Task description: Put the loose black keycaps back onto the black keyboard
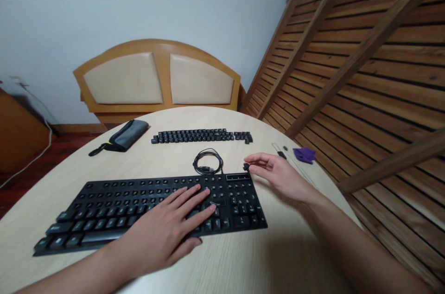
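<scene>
A black keyboard (114,201) lies across the near part of the table, its upper rows and parts of its right side bare of keycaps. My left hand (170,224) rests on it right of the middle, fingers stretched out and spread. Just beyond the keyboard's top right corner, my right hand (278,173) pinches a small black keycap (246,167) between thumb and fingers. Farther back, loose black keycaps (194,135) stand in rows. Between these rows and the keyboard sits a coiled black cable (207,161).
On the round pale table (167,159) a grey pouch (127,135) lies at the back left. A wire keycap puller (278,150) and a purple cloth (304,155) are at the right. A wooden slatted frame (361,80) leans close by the right edge.
</scene>
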Demonstrator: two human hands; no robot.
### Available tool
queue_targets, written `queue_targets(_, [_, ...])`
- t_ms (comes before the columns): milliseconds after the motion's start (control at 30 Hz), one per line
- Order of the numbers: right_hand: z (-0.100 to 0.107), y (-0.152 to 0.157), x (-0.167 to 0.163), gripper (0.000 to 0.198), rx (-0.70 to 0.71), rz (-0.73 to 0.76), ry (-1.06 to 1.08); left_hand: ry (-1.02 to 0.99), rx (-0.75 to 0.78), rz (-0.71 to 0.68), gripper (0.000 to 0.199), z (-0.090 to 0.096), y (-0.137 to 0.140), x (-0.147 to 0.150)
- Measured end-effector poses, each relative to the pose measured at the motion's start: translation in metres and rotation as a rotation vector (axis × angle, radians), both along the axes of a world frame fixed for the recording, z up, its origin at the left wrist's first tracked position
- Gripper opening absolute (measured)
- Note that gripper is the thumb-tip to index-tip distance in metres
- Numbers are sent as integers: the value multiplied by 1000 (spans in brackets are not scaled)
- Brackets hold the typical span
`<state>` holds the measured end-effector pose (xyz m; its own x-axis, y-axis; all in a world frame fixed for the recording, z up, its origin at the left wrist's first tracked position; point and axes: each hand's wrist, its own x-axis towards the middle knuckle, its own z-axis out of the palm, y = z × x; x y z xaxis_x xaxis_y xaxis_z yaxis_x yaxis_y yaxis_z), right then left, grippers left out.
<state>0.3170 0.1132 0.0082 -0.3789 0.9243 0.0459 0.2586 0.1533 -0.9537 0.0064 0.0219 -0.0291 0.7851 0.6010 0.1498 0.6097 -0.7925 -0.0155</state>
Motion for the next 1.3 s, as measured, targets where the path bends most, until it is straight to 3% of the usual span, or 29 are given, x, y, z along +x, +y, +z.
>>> queue_targets(167, [4,-11,-6,26,-57,128,-123,29,14,-2,62,0,0,0])
queue_targets(433, [10,-32,-11,15,106,189,-515,-25,-1,4,61,-1,-1,0])
queue_targets(933, [6,-35,-11,13,176,214,-590,-26,-23,2,62,-1,0,0])
queue_targets(1300, [7,-40,-21,14,335,198,-771,-24,-42,11,62,0,-1,0])
